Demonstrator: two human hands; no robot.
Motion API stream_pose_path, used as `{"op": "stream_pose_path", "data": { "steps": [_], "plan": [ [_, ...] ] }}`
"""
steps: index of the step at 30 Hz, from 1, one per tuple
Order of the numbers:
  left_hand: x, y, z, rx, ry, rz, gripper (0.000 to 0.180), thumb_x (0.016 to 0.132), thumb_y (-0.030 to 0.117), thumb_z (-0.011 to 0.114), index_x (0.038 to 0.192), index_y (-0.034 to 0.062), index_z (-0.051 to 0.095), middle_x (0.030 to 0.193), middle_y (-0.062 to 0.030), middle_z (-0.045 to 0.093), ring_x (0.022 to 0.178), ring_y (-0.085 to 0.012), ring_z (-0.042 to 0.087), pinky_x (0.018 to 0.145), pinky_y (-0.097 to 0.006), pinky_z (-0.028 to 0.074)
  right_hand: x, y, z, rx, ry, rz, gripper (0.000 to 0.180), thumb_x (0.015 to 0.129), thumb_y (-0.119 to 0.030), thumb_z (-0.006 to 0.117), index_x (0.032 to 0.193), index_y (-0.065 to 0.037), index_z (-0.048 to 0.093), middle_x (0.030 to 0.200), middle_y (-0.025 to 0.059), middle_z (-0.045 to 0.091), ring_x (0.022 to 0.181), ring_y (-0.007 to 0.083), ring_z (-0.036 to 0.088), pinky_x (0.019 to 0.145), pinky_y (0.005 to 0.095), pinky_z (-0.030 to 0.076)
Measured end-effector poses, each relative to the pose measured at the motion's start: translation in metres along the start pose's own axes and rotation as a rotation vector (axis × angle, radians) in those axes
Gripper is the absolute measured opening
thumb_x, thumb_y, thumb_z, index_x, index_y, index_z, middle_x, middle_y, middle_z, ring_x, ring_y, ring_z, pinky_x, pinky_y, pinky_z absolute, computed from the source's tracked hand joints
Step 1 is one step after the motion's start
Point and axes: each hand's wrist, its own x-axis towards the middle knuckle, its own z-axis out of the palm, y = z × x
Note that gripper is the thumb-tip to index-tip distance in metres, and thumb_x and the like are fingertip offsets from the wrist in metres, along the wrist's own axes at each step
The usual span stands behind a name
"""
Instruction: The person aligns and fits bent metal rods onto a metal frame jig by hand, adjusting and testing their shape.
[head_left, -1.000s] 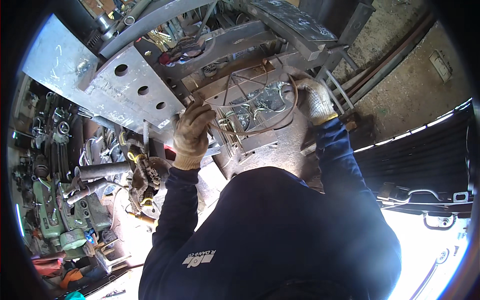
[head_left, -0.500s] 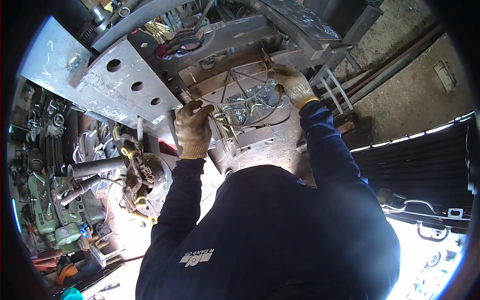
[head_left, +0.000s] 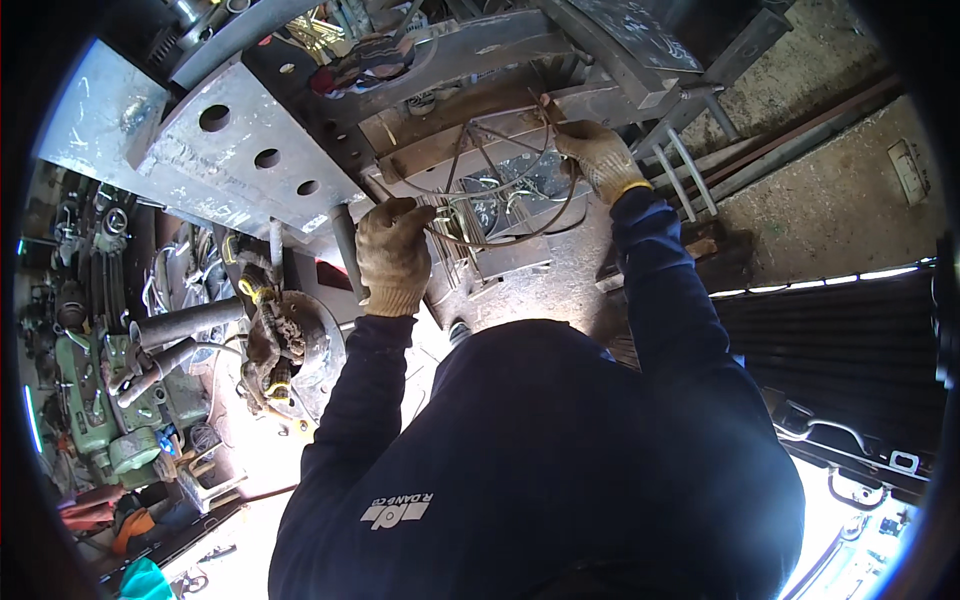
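Both gloved hands are sitting lower and wider apart than a moment ago, the wire frame (head_left: 497, 185) spreading between them. Nearest, the left hand (head_left: 393, 256) is gripping the frame's lower left edge; beyond it, the right hand (head_left: 601, 158) is pinching the upper right rim. The frame is resting against the grey metal workbench (head_left: 520, 265), the perforated steel plate (head_left: 240, 150) lying further left.

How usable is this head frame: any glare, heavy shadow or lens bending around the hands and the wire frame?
Head view: the floor at bottom centre is blown out; the wire frame is thin against bright metal but traceable; left hand and right hand are sharp and evenly lit; the perforated steel plate bows near the dark fisheye rim.
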Motion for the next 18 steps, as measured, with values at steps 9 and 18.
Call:
{"op": "stream_pose_path", "data": {
  "steps": [9,18],
  "plan": [
    [-0.023,0.002,0.023,-0.757,0.143,-0.918,0.049,0.087,0.011,0.066,0.133,0.0049,0.053,0.106,-0.0151,0.065,0.098,-0.0257,0.066,0.083,-0.035,0.054,0.002,0.008,0.016,0.012,0.135,-0.037,0.032,0.089,-0.020,0.071,0.113,0.001,0.067,0.088,0.0058,0.066,0.063,0.0147,0.060,0.057,0.0280,0.047],
    [-0.010,0.017,0.021,-1.258,0.005,-1.058,0.050,0.097,0.019,0.060,0.138,-0.0034,0.042,0.108,-0.0138,0.064,0.091,-0.0212,0.068,0.079,-0.032,0.060,0.011,0.020,0.011,0.134,0.097,-0.033,0.034,0.088,-0.019,0.071,0.115,0.002,0.067,0.089,0.0043,0.066,0.062,0.0129,0.056,0.058,0.0269,0.047]
  ]
}}
